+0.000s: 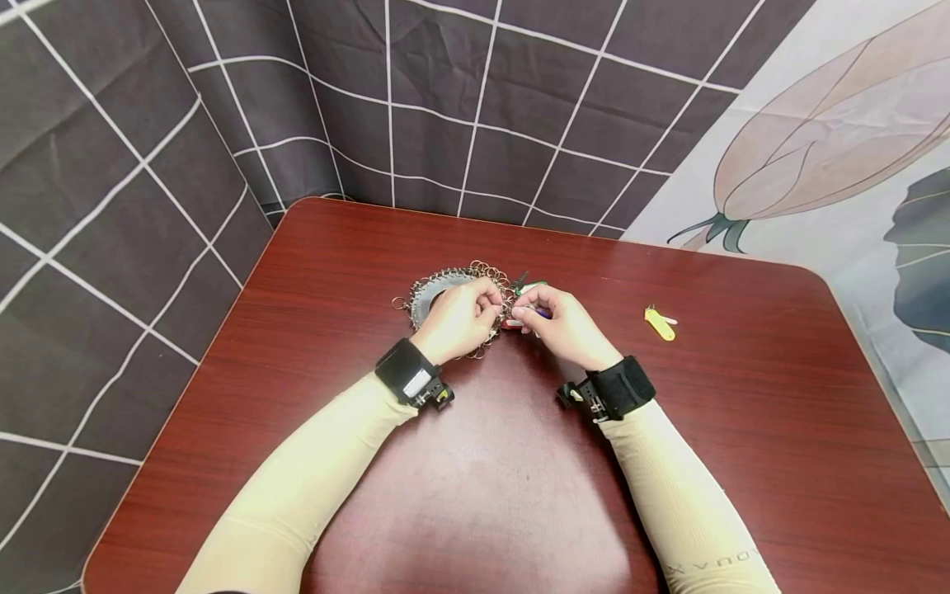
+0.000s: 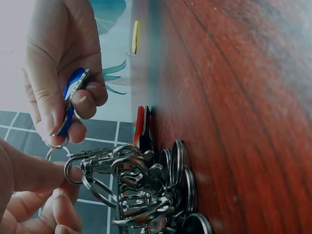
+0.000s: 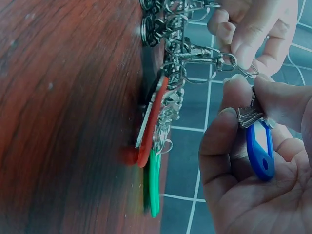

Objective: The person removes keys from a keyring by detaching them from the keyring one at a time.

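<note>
A round grey rack (image 1: 423, 299) edged with many metal clasps and key rings lies on the table. My left hand (image 1: 458, 320) is over its right side. In the right wrist view its thumb and finger pinch a key ring (image 3: 243, 69) hanging from a swivel clasp (image 3: 207, 57). Opposite it, my right hand (image 1: 566, 328) holds a blue key tag (image 3: 260, 152) with a white label. Its thumb and fingertip meet close to that ring. Whether the tag's own small loop is threaded onto the ring, I cannot tell.
Beside the rack's right edge lie a red key tag (image 3: 155, 122) and a green key tag (image 3: 154, 185). Farther right on the brown table (image 1: 742, 396) is a yellow key tag (image 1: 660, 324). A dark tiled-pattern cloth (image 1: 438, 140) hangs behind the table.
</note>
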